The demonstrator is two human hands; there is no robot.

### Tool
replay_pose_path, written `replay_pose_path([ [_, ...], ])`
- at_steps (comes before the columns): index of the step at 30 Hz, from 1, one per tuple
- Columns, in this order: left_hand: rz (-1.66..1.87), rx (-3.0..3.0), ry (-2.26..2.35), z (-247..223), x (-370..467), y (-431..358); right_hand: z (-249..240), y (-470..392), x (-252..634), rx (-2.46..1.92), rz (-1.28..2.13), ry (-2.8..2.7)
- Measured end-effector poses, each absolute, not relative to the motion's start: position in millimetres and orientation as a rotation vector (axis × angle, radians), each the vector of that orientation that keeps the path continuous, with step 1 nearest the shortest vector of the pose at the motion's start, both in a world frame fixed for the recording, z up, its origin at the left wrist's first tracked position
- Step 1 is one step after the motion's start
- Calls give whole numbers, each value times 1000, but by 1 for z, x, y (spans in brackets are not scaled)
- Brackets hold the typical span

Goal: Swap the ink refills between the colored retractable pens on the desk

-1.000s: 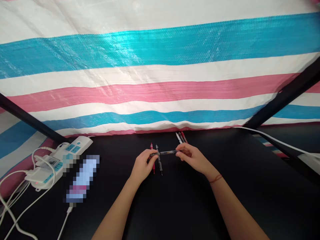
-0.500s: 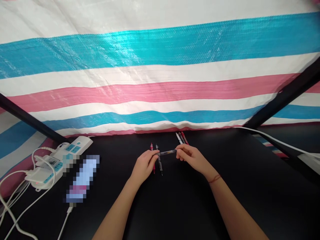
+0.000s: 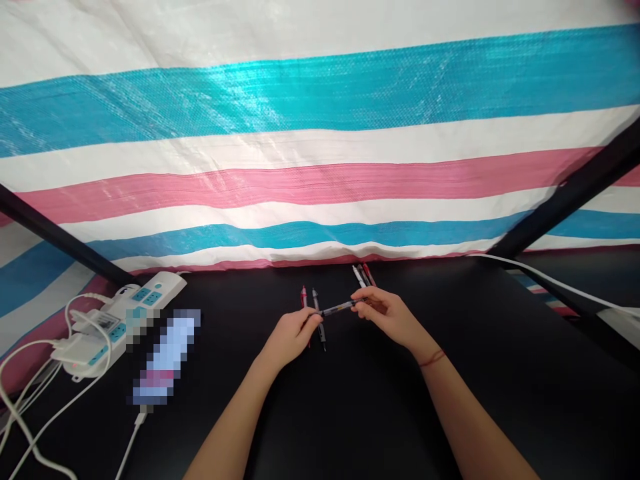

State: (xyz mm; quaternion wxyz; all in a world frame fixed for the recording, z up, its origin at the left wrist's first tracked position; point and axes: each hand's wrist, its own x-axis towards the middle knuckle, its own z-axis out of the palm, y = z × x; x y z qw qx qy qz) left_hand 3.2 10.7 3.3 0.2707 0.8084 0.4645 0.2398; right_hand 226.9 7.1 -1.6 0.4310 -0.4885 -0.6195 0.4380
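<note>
A clear-barrelled pen (image 3: pixel 339 308) is held roughly level between my two hands, above the black table. My left hand (image 3: pixel 294 335) pinches its left end, and my right hand (image 3: pixel 384 311) closes on its right end. Under the held pen, a dark grey pen (image 3: pixel 321 333) lies on the table, partly covered. Beside it a red pen (image 3: pixel 304 297) lies mostly behind my left fingers. Just beyond my right hand lie several more pens: a white one (image 3: pixel 357 273), a red one (image 3: pixel 369 274) and a dark one between them.
At the left a white power strip (image 3: pixel 167 290) holds plugs and white cables (image 3: pixel 37 437). A phone (image 3: pixel 165 360) with a charging cable lies beside it. Striped sheeting (image 3: pixel 320 187) hangs behind the black table (image 3: pixel 345 427), with dark poles (image 3: pixel 565 193) on either side.
My left hand has shifted slightly down and toward me, so the held pen now tilts, its left end lower. My right hand has barely moved. The other pens stay in place.
</note>
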Motion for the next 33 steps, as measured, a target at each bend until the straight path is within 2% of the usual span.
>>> replay_pose_path([
  [11, 678, 2529, 1276, -4, 2, 13, -5, 7, 221, -1358, 882, -1662],
  [18, 836, 2710, 1273, -11, 0, 14, -10, 10, 215, -1286, 1182, -1429],
  [23, 915, 2408, 1331, -7, 8, 9, -11, 11, 205, -1161, 1229, -1210],
  [27, 837, 2080, 1373, 0, 22, -2, -7, 8, 196, -1067, 1290, -1105],
  [33, 802, 2022, 1265, 13, 36, -17, -3, 3, 191, -960, 1185, -1025],
])
